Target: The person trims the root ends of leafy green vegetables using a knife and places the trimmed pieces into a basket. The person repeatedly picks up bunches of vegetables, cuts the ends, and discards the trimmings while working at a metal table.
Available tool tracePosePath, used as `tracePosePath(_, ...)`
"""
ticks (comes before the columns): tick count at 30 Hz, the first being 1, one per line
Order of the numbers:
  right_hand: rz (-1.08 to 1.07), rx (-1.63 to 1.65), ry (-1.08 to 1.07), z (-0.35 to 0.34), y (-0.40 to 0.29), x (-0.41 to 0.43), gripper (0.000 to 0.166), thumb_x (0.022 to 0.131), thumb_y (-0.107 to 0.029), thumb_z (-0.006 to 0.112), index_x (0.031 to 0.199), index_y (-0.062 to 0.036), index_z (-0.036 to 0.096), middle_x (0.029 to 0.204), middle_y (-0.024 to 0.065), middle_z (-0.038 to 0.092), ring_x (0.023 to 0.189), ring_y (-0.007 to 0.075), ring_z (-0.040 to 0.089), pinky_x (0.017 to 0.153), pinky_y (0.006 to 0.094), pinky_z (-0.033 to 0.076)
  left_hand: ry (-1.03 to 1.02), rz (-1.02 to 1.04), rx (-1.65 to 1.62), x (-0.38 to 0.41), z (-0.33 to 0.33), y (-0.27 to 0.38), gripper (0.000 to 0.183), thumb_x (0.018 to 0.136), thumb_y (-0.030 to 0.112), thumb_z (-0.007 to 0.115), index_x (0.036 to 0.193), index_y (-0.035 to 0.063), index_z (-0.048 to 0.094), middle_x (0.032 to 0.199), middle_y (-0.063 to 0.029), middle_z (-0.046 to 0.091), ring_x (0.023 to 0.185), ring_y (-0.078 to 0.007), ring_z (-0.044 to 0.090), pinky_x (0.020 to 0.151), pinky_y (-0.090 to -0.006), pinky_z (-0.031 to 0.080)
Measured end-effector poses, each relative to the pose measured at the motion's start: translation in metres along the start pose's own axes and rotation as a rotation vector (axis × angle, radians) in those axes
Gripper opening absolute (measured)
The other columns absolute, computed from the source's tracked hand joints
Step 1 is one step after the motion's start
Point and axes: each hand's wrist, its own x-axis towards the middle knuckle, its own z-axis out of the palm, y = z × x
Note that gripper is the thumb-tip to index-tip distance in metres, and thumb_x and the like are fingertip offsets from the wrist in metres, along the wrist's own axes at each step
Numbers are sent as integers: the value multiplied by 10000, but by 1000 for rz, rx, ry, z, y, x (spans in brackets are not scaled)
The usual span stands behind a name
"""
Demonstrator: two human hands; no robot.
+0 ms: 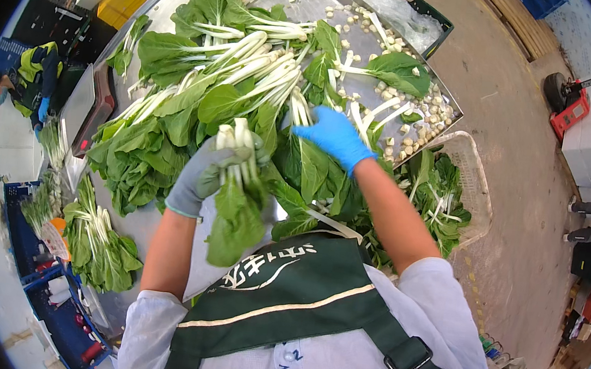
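My left hand (207, 169), in a grey fabric glove, grips a small bunch of leafy greens (239, 200) with white stalks, cut ends up and leaves hanging down. My right hand (333, 137), in a blue glove, is over more greens at the right of the pile, thumb and fingers spread beside some white stalks; whether it touches them I cannot tell. A large pile of the same greens (254, 65) lies on a metal table (171, 1) before me. Cut stalk ends (438, 110) are scattered at the table's right corner.
A pale plastic basket (482, 197) with leaves stands right of the table. Another bunch of greens (100, 244) lies at the left, near blue crates (43, 287). A dark crate (439, 23) holds clear plastic. A co-worker (35, 73) is at far left; a red pallet jack (571, 115) stands far right.
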Motion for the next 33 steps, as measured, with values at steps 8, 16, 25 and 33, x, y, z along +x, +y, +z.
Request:
tracePosePath(8,6,614,86,12,-20,-63,384,877,-283,670,1089,33,621,824,112,635,736,192,630,682,332,508,-100,114,-40,61,10,-39,450,812,94,634,1241,-19,553,1037,-62,657,902,-133,626,805,-258,508)
tracePosePath(16,-427,-297,355,-62,-24,-75,362,923,-191,575,1279,-124,563,909,145,634,702,321,635,591,399,504,25,82,254,39,56,-4,389,704,41,683,1079,30,578,931,0,606,812,-81,566,758,-241,481)
tracePosePath(25,-56,-397,3,-87,-5,-42,397,894,-232,607,1265,-90,606,1017,139,675,684,243,635,575,359,497,-44,94,556,29,42,1,385,704,99,765,1050,22,612,1221,-92,552,1047,-143,538,924,-278,428)
tracePosePath(33,-63,677,-333,-80,-45,-56,417,824,-228,709,1219,-104,657,792,-4,616,566,50,488,498,211,395,-128,18,336,19,29,20,442,695,132,736,1100,9,607,1047,-56,653,896,-135,629,868,-262,500)
